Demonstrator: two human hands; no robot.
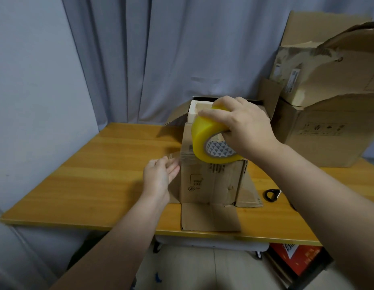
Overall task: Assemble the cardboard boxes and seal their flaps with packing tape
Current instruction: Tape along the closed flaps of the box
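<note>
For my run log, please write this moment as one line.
step: taping box | left hand: pinches tape end | right hand: grips tape roll over box | scissors: on table

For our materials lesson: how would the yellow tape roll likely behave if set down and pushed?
The tape roll is round, so on its edge it would probably roll. Its thick winding looks stiff in the right hand. The pulled strip looks thin, likely floppy.

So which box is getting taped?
The small box in the middle, under the yellow tape roll. The bigger boxes at the right stand untouched.
</note>
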